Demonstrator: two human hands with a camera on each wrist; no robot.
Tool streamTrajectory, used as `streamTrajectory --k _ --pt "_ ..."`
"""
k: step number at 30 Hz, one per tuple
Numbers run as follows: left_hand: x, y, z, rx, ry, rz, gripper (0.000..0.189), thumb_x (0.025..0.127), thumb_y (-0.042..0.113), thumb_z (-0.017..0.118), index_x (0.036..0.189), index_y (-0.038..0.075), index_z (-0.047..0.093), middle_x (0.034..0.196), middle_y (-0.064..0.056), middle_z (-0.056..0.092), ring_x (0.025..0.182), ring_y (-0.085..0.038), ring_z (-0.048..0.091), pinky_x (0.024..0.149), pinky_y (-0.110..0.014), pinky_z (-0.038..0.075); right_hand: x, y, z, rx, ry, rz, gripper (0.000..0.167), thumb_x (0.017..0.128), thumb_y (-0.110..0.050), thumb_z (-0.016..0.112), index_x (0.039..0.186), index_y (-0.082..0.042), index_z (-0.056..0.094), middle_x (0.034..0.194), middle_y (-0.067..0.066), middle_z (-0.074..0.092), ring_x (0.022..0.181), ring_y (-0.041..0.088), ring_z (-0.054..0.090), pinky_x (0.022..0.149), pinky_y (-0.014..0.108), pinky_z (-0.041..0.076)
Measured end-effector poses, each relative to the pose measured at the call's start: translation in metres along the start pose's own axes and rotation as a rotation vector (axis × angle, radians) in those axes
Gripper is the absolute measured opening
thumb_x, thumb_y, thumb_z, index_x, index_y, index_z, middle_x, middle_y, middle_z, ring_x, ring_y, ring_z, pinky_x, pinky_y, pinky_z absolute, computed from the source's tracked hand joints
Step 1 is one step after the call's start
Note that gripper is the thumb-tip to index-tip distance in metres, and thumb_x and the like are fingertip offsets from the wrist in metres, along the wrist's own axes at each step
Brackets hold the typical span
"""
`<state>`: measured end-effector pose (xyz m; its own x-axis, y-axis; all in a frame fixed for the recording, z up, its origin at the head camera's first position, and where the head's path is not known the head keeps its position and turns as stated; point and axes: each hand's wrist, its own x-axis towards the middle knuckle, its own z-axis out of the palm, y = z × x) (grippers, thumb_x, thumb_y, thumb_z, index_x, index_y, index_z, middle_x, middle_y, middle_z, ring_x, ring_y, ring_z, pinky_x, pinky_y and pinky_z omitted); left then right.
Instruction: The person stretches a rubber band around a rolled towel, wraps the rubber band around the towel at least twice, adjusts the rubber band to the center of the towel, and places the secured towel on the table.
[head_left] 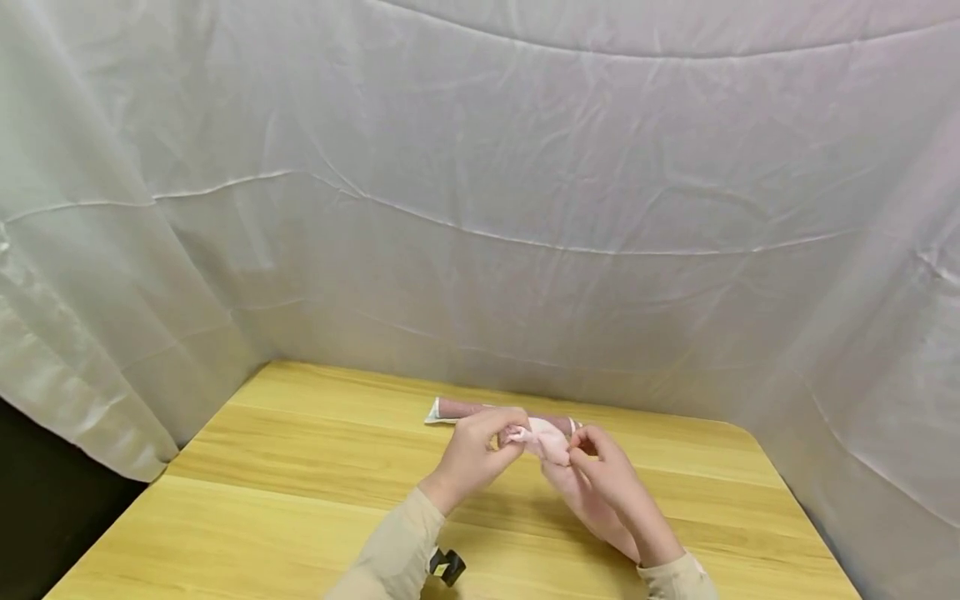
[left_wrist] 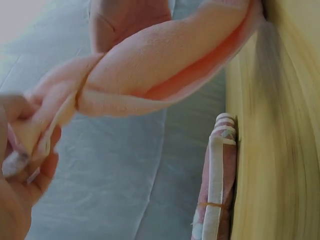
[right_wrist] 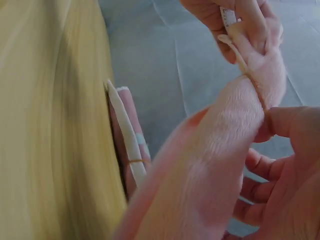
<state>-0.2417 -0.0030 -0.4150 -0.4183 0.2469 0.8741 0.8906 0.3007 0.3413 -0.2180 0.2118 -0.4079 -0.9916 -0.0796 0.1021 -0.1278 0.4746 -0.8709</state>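
A pink towel, twisted lengthwise, hangs between both hands above the table. Its gathered end is gripped by my left hand, fingers and thumb curled round the cloth. Just below that end a thin brown rubber band circles the towel. My right hand pinches at the band with thumb and forefinger, its other fingers loosely bent beside the cloth. From the left wrist view, the towel partly hides the right hand's fingertips. The towel's lower part slants down toward the right forearm.
Behind the hands, a rolled mauve towel with white edging lies on the wooden table. A rubber band goes round that roll. Pale curtains enclose the back and sides. A black fitting sits at the left wrist.
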Motion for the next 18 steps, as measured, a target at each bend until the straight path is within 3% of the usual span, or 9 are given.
streamTrajectory --k 4,9,14,18 --pt "0.002 0.000 0.000 -0.017 -0.061 0.137 0.019 0.077 -0.003 0.069 0.088 0.012 0.065 0.086 0.000 0.071 0.072 -0.007 0.058 0.071 -0.011 0.048 0.002 0.004 -0.002 0.316 -0.069 0.046 0.012 0.090 0.002 0.052 0.101 -0.001 0.051 0.096 0.002 0.055 0.088 0.008 0.054 0.078 0.018 0.048" --pt "0.005 0.003 0.003 0.002 -0.077 0.176 0.016 0.080 0.000 0.070 0.088 0.013 0.065 0.085 0.001 0.070 0.075 -0.008 0.060 0.079 -0.012 0.048 0.003 0.008 -0.005 0.575 -0.181 0.088 0.017 0.089 -0.001 0.053 0.097 -0.016 0.057 0.099 -0.007 0.059 0.091 0.005 0.059 0.079 0.017 0.052" --pt "0.005 0.005 0.004 0.011 -0.015 0.165 0.019 0.080 -0.003 0.069 0.089 0.012 0.063 0.094 -0.002 0.072 0.077 -0.009 0.061 0.077 -0.014 0.049 0.003 0.015 -0.012 0.751 -0.362 0.066 0.021 0.095 -0.006 0.049 0.107 -0.019 0.060 0.108 -0.009 0.064 0.101 0.006 0.061 0.090 0.020 0.050" --pt "0.005 0.003 0.004 0.021 0.032 0.167 0.020 0.079 -0.005 0.068 0.089 0.011 0.063 0.093 -0.002 0.072 0.074 -0.008 0.060 0.073 -0.013 0.049 0.004 0.021 -0.018 0.762 -0.440 -0.034 0.028 0.097 -0.005 0.042 0.116 -0.019 0.057 0.115 -0.009 0.062 0.108 0.006 0.058 0.095 0.019 0.047"
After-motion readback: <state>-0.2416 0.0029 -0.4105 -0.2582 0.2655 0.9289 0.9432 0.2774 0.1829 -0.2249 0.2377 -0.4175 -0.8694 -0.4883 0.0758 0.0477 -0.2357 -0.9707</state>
